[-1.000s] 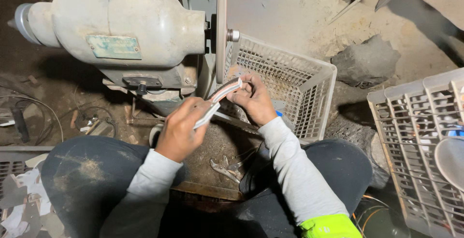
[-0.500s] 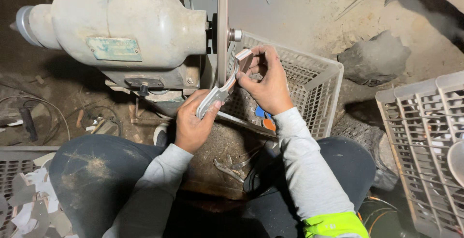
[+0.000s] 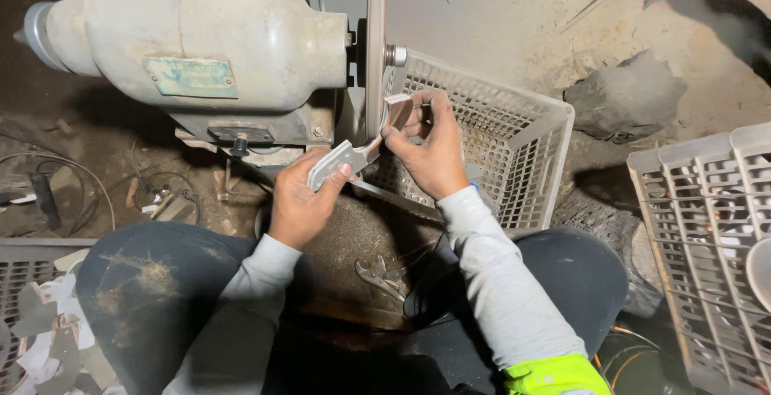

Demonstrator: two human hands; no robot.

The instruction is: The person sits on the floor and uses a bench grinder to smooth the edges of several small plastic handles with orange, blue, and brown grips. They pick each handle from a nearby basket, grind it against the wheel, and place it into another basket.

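Observation:
A flat metal piece (image 3: 353,154), grey and shaped like a blade with a handle end, is held between both hands. My left hand (image 3: 301,198) grips its lower left end. My right hand (image 3: 430,150) pinches its upper right end close to the thin upright grinding wheel (image 3: 374,50). The wheel belongs to a large grey motor-driven grinder (image 3: 201,42) standing just in front of my knees.
A grey plastic crate (image 3: 506,130) stands right behind my right hand, and a second crate (image 3: 707,258) sits at the far right. Pliers (image 3: 381,274) lie on the dirty floor between my legs. Wires (image 3: 72,186) and scraps lie at left.
Both hands have carried the metal piece up and forward, from in front of my lap to right beside the grinding wheel.

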